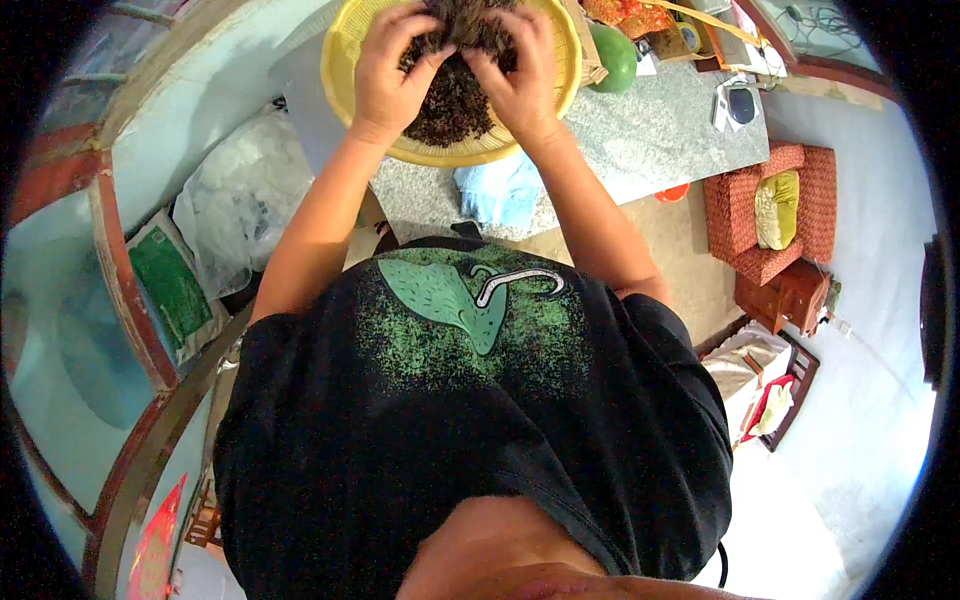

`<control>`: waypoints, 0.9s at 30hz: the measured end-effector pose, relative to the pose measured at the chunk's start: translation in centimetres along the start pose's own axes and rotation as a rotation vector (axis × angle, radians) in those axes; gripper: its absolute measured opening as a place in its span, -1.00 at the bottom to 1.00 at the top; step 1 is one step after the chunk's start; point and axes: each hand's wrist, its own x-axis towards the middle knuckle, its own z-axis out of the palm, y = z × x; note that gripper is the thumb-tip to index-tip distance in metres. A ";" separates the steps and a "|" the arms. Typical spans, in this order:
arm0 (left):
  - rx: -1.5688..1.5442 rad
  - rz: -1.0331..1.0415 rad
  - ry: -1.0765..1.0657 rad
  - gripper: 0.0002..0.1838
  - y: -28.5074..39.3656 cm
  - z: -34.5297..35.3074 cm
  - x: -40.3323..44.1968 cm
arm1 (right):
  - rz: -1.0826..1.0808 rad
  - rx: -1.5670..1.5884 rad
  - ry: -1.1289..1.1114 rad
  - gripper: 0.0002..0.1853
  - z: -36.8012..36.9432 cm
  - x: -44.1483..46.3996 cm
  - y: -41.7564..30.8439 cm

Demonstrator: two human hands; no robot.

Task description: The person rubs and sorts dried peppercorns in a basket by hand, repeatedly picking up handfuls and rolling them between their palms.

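Observation:
A round yellow basket (pixel 350 95) rests on the grey stone-patterned table at the top of the head view. Dark brown, crumbly, dried-looking stuff (pixel 448 105) lies in it; its kind I cannot tell. My left hand (pixel 392 80) reaches in from the left, its fingers curled against a dark clump (pixel 465 25) of the same stuff. From the other side my right hand (pixel 525 75) grips that clump too. Both thumbs point inward below it, close together. The upper fingers are slightly blurred, and the clump's top is cut off by the frame edge.
A light blue cloth (pixel 498 190) lies on the table (pixel 640 140) below the basket. A green melon-like fruit (pixel 612 60) sits right of it. Farther right are a small dark device (pixel 740 105) and a red patterned armchair (pixel 730 215). Clear plastic bags (pixel 245 190) stand at left.

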 end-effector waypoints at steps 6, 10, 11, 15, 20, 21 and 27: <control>0.255 -0.462 -0.642 -0.60 -9.2 0.3 -6.3 | 0.270 -0.435 -0.535 -0.48 1.8 -5.2 10.2; 0.297 -0.576 -0.551 -0.35 -10.0 0.0 -6.9 | 0.387 -0.287 -0.514 -0.42 0.8 -4.2 10.1; 0.301 -0.564 -0.534 -0.35 -10.6 0.6 -6.4 | 0.306 -0.378 -0.498 -0.35 1.4 -4.3 12.1; 0.075 -0.856 -0.365 -0.11 -13.4 3.1 -7.7 | 0.491 -0.409 -0.395 -0.25 3.9 -2.7 11.8; 0.234 -0.869 -0.462 -0.48 -11.8 5.5 -6.7 | 0.656 -0.156 -0.461 -0.30 8.4 -4.2 10.5; 0.228 -0.779 -0.348 -0.60 -11.1 5.4 -6.6 | 0.655 -0.158 -0.464 -0.30 7.9 -3.7 9.9; 0.077 -0.182 -0.091 -0.65 -3.4 0.3 -0.6 | 0.273 0.043 -0.245 -0.43 2.1 1.2 1.8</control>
